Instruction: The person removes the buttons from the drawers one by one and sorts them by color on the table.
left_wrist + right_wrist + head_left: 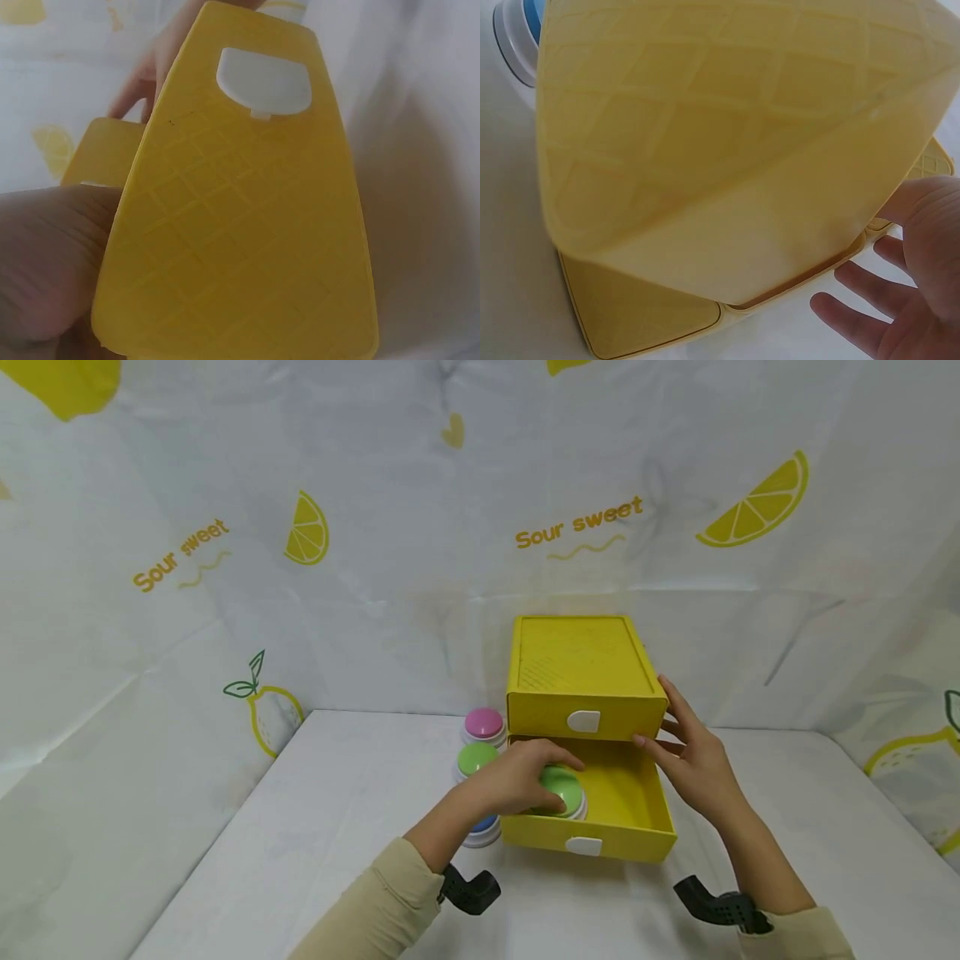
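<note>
A yellow two-drawer box (585,656) stands at the back of the table, its lower drawer (630,842) pulled out. Inside that drawer, at the left, is a round buzzer button (564,787) with a green dome and white base. My left hand (521,775) reaches over the drawer's left wall and grips this green buzzer button, thumb and fingers across the dome. My right hand (693,760) touches the box's right side, fingers spread and thumb at the upper drawer's lower front corner. In the left wrist view, the drawer front (232,217) hides the left fingers.
Left of the box, more round buzzers line up on the table: a pink one (483,724), a green one (474,759) and a blue one (482,832) partly behind the left forearm. A white lemon-print cloth (420,568) hangs close behind the box.
</note>
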A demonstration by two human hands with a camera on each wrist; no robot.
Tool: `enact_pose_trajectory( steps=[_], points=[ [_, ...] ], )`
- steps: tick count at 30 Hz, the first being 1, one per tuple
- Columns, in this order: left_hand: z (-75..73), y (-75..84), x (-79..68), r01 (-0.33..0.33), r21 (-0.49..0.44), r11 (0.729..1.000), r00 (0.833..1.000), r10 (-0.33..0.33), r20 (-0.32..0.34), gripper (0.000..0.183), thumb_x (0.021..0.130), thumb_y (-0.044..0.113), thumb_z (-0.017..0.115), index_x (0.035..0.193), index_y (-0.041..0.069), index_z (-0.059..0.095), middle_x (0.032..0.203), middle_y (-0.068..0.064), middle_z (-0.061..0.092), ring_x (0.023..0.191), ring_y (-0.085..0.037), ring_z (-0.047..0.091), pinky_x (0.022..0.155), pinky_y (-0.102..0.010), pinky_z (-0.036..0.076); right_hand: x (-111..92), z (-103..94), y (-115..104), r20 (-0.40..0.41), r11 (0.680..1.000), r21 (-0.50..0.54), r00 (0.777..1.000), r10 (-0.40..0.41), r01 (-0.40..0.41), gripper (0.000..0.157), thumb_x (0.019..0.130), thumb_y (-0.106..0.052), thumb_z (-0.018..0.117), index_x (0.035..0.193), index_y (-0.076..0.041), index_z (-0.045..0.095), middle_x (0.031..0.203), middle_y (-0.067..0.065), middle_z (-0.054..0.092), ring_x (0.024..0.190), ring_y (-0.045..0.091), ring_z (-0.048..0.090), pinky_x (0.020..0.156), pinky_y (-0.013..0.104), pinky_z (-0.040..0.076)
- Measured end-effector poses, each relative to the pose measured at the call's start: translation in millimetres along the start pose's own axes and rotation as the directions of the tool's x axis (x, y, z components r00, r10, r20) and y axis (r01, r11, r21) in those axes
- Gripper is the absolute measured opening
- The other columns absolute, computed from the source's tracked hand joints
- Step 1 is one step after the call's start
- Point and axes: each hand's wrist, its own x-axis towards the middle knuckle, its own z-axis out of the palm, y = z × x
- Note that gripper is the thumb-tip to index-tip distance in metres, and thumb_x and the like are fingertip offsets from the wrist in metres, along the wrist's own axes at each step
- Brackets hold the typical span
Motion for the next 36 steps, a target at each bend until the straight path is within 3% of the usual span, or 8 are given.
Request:
enact_pose_trajectory(
  steps=[6, 12, 21, 23, 27, 28, 34, 36],
  points=[
    [-4.4, 6.3, 3.4, 0.045, 0.179, 0.983, 0.993, -0.063, 0.097, 0.059, 0.089, 0.031, 0.079, 0.141, 0.013, 0.059, 0.138, 0.0, 0.065, 0.116, -0.014, 0.06, 0.103, -0.025, 0.049, 0.5, 0.8, 1.4, -0.004, 1.0, 0.0, 1.0, -0.028, 0.028, 0.093, 0.094, -0.014, 0.072, 0.163, -0.031, 0.013, 0.152, 0.026, 0.045, 0.124, 0.051, 0.058, 0.087, 0.016, 0.056],
    [-7.5, 3.0, 5.7, 0.065, 0.149, 0.987, 0.99, -0.082, 0.114, 0.062, 0.085, 0.037, 0.082, 0.138, 0.013, 0.062, 0.132, 0.001, 0.068, 0.101, -0.01, 0.059, 0.09, -0.019, 0.051, 1.3, 2.6, 2.5, 0.017, 0.999, -0.001, 0.999, -0.034, 0.034, 0.095, 0.093, -0.012, 0.073, 0.164, -0.028, 0.012, 0.153, 0.027, 0.044, 0.124, 0.051, 0.058, 0.091, 0.052, 0.054],
    [6.5, -1.1, 8.9, -0.033, 0.16, 0.987, 0.999, 0.028, 0.034, 0.058, 0.084, 0.048, 0.079, 0.132, 0.018, 0.068, 0.125, 0.007, 0.072, 0.089, -0.005, 0.057, 0.076, -0.013, 0.047, 0.6, -1.3, 3.2, 0.013, 1.0, -0.006, 1.0, -0.011, 0.011, 0.096, 0.093, -0.011, 0.073, 0.164, -0.03, 0.011, 0.153, 0.027, 0.043, 0.125, 0.052, 0.057, 0.091, 0.052, 0.053],
    [6.9, -0.8, 9.6, -0.041, 0.161, 0.986, 0.999, 0.036, 0.038, 0.06, 0.084, 0.049, 0.079, 0.133, 0.018, 0.068, 0.125, 0.007, 0.072, 0.091, -0.005, 0.058, 0.078, -0.013, 0.048, -0.2, -2.4, 3.4, 0.012, 1.0, -0.009, 1.0, -0.005, 0.005, 0.096, 0.093, -0.011, 0.072, 0.164, -0.031, 0.011, 0.153, 0.026, 0.043, 0.125, 0.051, 0.057, 0.09, 0.044, 0.056],
    [-1.1, -2.3, 9.4, -0.051, 0.15, 0.987, 0.993, 0.034, 0.115, 0.059, 0.086, 0.042, 0.079, 0.137, 0.016, 0.064, 0.128, 0.006, 0.07, 0.095, -0.005, 0.058, 0.085, -0.014, 0.049, -0.7, -2.8, 3.7, 0.012, 1.0, 0.002, 1.0, -0.005, 0.005, 0.095, 0.094, -0.009, 0.071, 0.163, -0.033, 0.011, 0.153, 0.026, 0.044, 0.126, 0.05, 0.057, 0.087, 0.011, 0.054],
    [-4.1, -2.8, 9.0, -0.047, 0.144, 0.988, 0.99, 0.027, 0.137, 0.058, 0.086, 0.039, 0.08, 0.137, 0.016, 0.064, 0.129, 0.006, 0.07, 0.096, -0.005, 0.058, 0.087, -0.015, 0.049, -0.5, -2.5, 3.4, 0.013, 1.0, 0.004, 1.0, -0.006, 0.006, 0.094, 0.094, -0.009, 0.071, 0.164, -0.032, 0.011, 0.153, 0.026, 0.043, 0.126, 0.05, 0.057, 0.088, 0.011, 0.054],
    [-10.4, -6.0, 9.5, -0.039, 0.096, 0.995, 0.983, 0.021, 0.183, 0.054, 0.086, 0.029, 0.081, 0.135, 0.014, 0.065, 0.129, 0.003, 0.068, 0.101, -0.006, 0.059, 0.095, -0.017, 0.05, 0.4, -1.7, 0.4, 0.023, 1.0, -0.005, 1.0, -0.001, 0.001, 0.093, 0.095, -0.01, 0.069, 0.164, -0.03, 0.01, 0.155, 0.025, 0.042, 0.128, 0.051, 0.055, 0.094, 0.052, 0.05],
    [-8.7, -6.2, 10.1, -0.044, 0.076, 0.996, 0.983, 0.029, 0.184, 0.053, 0.088, 0.029, 0.08, 0.136, 0.014, 0.064, 0.126, 0.004, 0.068, 0.099, -0.006, 0.058, 0.093, -0.017, 0.05, 0.3, -2.5, -0.1, 0.023, 1.0, -0.006, 1.0, 0.0, 0.0, 0.094, 0.095, -0.01, 0.069, 0.164, -0.032, 0.009, 0.155, 0.025, 0.042, 0.128, 0.051, 0.055, 0.094, 0.053, 0.051]
  ],
)
